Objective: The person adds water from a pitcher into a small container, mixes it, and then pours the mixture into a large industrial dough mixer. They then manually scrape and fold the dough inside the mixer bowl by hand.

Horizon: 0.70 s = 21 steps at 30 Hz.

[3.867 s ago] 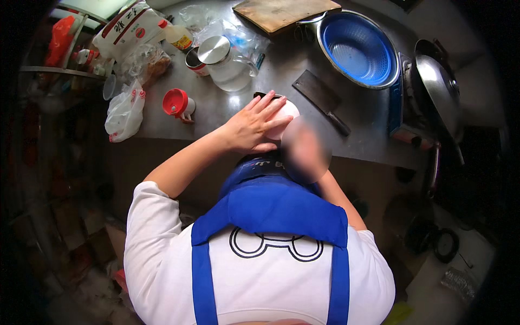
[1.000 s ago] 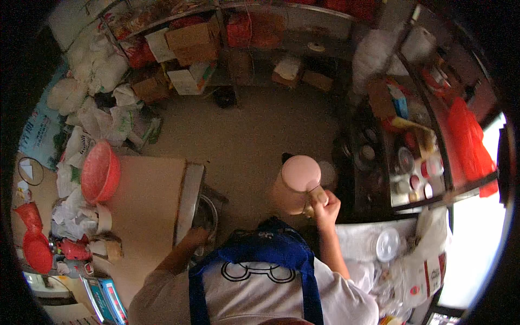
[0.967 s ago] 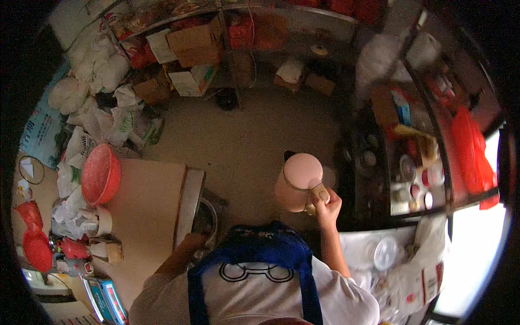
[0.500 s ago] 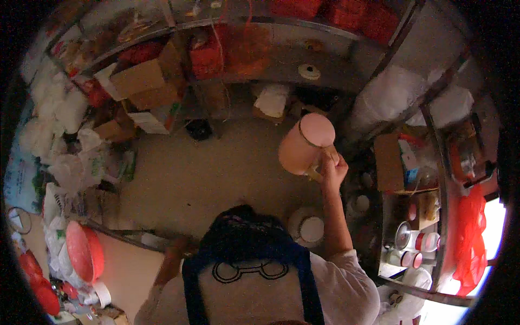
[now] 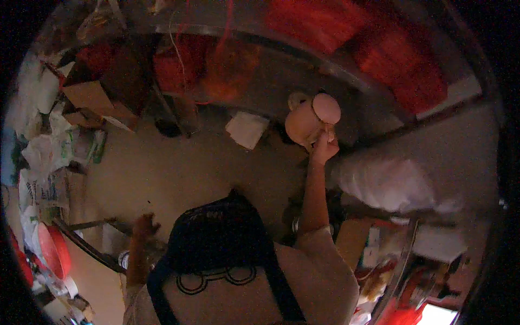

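My right hand grips the handle of a pink kettle with a round lid, held up by the back shelf. A pale round object sits on that shelf just behind the kettle; its details are dim. At the lower left, in shadow, my left hand is raised with fingers apart and holding nothing I can see, near the metal-edged table.
Cardboard boxes and bags crowd the left, with a red basin. Red bags fill the upper shelf. A large white sack and a cluttered rack stand right. The floor lies below.
The view has swung from the counter toward the back shelves. My right hand has carried the kettle forward to the shelf. My left hand has come off the table's edge.
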Each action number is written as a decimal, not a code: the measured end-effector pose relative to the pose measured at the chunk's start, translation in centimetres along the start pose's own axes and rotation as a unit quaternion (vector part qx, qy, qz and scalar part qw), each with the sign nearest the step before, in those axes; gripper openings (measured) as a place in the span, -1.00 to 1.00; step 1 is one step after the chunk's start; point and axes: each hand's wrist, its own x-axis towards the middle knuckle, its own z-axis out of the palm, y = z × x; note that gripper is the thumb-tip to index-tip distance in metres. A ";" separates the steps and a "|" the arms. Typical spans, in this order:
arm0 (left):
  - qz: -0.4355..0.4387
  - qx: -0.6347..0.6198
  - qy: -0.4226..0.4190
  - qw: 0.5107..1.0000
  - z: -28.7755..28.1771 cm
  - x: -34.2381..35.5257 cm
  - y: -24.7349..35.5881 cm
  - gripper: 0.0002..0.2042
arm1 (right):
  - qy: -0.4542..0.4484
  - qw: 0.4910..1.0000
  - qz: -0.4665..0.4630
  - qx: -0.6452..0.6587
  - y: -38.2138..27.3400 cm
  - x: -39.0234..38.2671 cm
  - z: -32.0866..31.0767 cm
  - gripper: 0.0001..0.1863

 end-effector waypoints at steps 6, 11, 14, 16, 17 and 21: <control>-0.104 -0.333 -0.055 0.935 9.1 -1.2 2.9 -0.56 | -0.012 0.995 -0.058 -0.079 9.0 8.6 5.8 -0.56; -0.202 -0.417 -0.024 0.886 17.5 -3.2 0.7 -0.64 | -0.087 0.987 0.056 -0.122 8.8 10.4 12.1 -0.58; -0.200 -0.354 0.017 0.913 17.3 -2.4 3.2 -0.65 | -0.118 0.984 -0.111 -0.078 13.0 12.1 9.1 -0.68; -0.191 -0.281 0.075 0.938 15.4 -2.3 4.4 -0.65 | -0.124 0.991 -0.040 -0.029 11.4 11.7 10.4 -0.75; -0.166 -0.263 0.098 0.945 13.9 -2.2 5.4 -0.65 | -0.118 0.992 0.035 -0.006 10.1 11.5 10.6 -0.79; -0.162 -0.327 0.084 0.927 5.1 0.8 9.8 -0.62 | -0.151 0.968 -0.111 -0.166 14.7 11.6 7.5 -0.63</control>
